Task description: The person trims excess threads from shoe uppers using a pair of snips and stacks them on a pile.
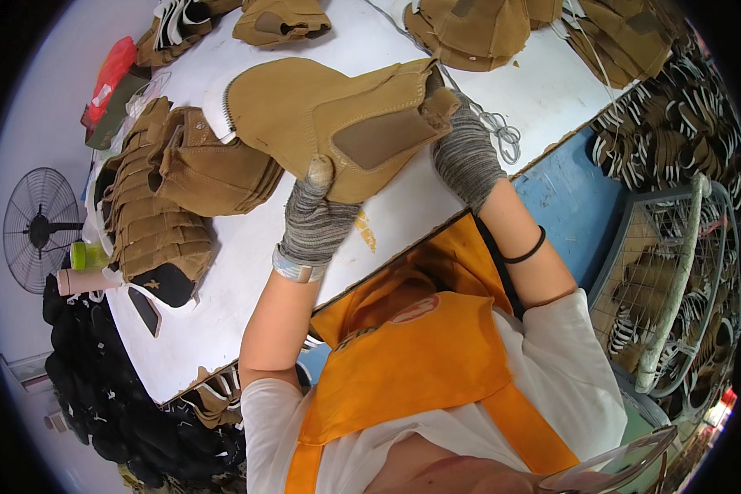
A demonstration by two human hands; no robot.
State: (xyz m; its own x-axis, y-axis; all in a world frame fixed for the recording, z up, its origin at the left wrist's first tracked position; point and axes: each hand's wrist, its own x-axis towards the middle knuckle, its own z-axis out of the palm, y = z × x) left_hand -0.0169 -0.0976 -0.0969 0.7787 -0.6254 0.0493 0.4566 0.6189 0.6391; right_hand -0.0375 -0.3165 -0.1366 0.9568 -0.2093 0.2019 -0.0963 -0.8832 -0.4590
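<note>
A tan suede ankle-boot upper [284, 103] with a brown side panel is raised above the white table [239, 288], its toe to the left and its opening to the right. My left hand [317, 218], in a grey knit glove with a bare-looking thumb tip, grips its lower edge, thumb on the near face. At the opening end, my right hand [472, 156], gloved alike, holds the upper from the far side; most of those fingers are hidden behind it. White stitching runs along the toe edge.
Stacked tan uppers [152, 214] lie left of my left hand, with another upper [280, 20] beyond. More piles [473, 29] stand at the back. A grey cord [502, 132] lies coiled past my right hand. A wire cart [659, 280] stands right, a fan [41, 226] left.
</note>
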